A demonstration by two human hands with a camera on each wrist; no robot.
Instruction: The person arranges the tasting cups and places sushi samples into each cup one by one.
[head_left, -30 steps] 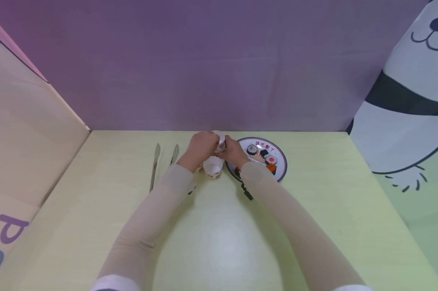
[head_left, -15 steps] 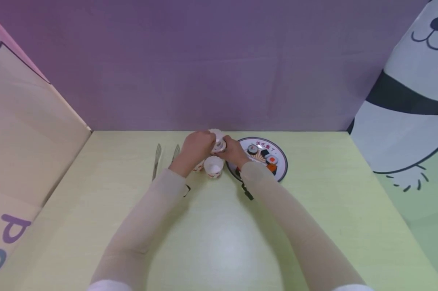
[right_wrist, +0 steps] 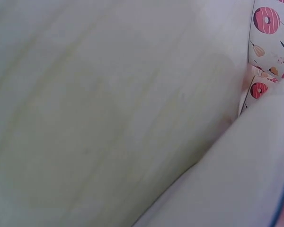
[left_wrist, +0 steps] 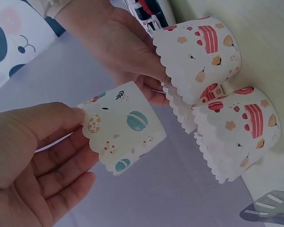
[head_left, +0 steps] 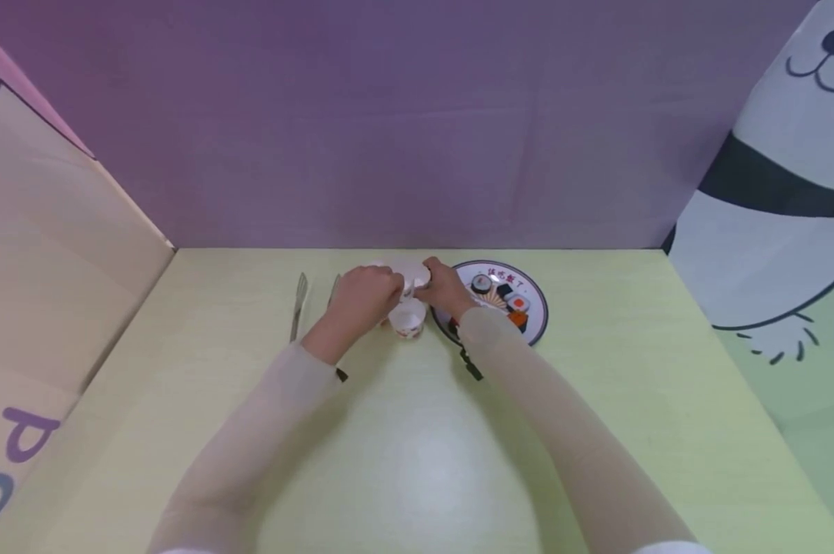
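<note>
In the left wrist view my left hand (left_wrist: 42,156) pinches the scalloped rim of a paper baking cup (left_wrist: 128,127) printed with teal macarons, held off the table. Two paper cups with red cake prints, a nearer one (left_wrist: 241,135) and a farther one (left_wrist: 199,56), stand beside it. My right hand (left_wrist: 118,47) reaches behind them, its fingers at another scalloped cup (left_wrist: 180,109) that is partly hidden. From the head view, the right hand (head_left: 447,288) grips a white cup (head_left: 417,275) at the plate's left edge, and a cup (head_left: 407,317) stands in front, mouth upward.
A round plate (head_left: 540,312) with a sushi print lies beneath the right wrist. Left of the hands is a slim metal utensil (head_left: 298,304), with a second utensil (head_left: 335,288) partly covered by the left hand. A purple wall (head_left: 417,154) borders the table's far edge.
My left hand has moved left and toward me, away from the right hand, drawing a paper cup off with it. The right hand has stayed almost still beside the plate.
</note>
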